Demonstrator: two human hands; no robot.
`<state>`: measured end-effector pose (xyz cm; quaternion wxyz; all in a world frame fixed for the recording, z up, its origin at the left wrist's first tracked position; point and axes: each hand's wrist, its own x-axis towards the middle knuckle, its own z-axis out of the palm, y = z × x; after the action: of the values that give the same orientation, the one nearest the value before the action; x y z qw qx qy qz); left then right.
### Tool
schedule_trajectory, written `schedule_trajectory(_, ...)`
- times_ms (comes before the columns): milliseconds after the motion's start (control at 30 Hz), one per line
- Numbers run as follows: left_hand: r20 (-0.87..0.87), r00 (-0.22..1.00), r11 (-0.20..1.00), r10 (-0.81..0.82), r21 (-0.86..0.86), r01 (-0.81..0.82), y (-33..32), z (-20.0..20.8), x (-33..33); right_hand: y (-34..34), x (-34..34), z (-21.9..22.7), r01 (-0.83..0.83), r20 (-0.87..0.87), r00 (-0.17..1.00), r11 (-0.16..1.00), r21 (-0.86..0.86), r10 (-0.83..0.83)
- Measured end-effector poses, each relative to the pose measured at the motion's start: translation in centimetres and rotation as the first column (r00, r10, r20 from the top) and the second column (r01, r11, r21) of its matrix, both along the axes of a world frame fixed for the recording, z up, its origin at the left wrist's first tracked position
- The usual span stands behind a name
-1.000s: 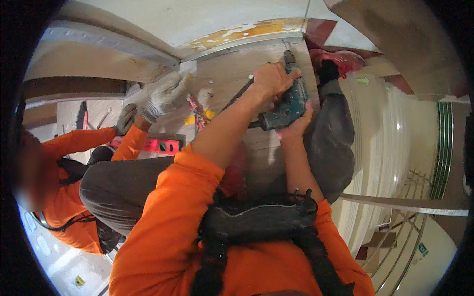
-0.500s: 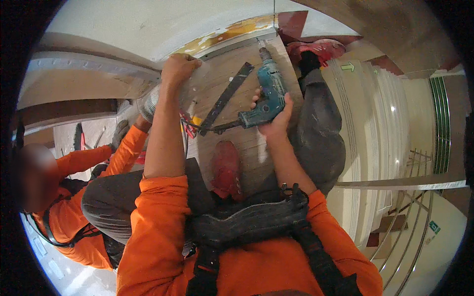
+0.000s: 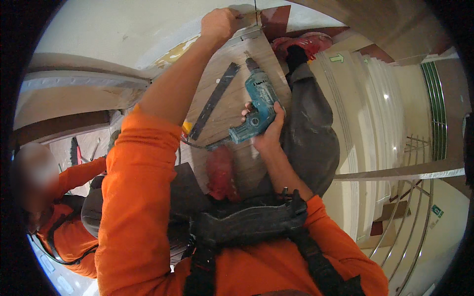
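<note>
My right hand [image 3: 271, 130] is wrapped round the handle of a teal power drill [image 3: 261, 91]. The drill lies over the wood-look floor, its bit pointing away toward the wall. At the foot of the wall, my left hand [image 3: 218, 24] is closed with its fingers curled; whatever is in them is hidden. That hand is beside a light metal strip [image 3: 244, 35] running along the wall's base. On the floor, left of the drill, lies a dark flat bar [image 3: 215, 101]. A cable trails from the drill's handle toward the left.
A yellow-stained patch [image 3: 174, 53] marks the wall's lower edge. To the right, pale steps [image 3: 360, 98] with a metal railing [image 3: 412, 212] border the floor. A co-worker in an orange sleeve [image 3: 81, 170] crouches at the left. My red shoe [image 3: 220, 170] stands near the drill.
My left hand has moved forward and right along the wall, toward the corner. The drill in my right hand appears slightly lower and farther left, its bit farther from the metal strip.
</note>
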<state>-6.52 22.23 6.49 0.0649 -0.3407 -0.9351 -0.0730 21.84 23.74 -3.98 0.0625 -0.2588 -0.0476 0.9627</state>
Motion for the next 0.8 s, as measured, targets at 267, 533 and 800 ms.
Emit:
schedule_trajectory(267, -0.066, 0.994, 0.988, -0.086, -0.13, 0.077, 1.6, -4.5, -4.7, 0.2, -0.7, 0.5, -0.019, 0.049, 0.999, 0.999, -0.044, 0.021)
schedule_trajectory(533, -0.059, 0.987, 0.989, -0.148, 0.006, 0.148, 1.5, -5.5, -3.8, 0.2, -0.8, 0.1, -0.003, 0.036, 0.999, 0.998, -0.067, 0.005)
schedule_trajectory(800, -0.096, 0.995, 0.998, -0.003, -0.055, -0.002, 2.8, -7.0, -4.6, 0.2, -0.8, 0.0, -0.015, 0.029, 0.999, 0.998, -0.055, 0.016)
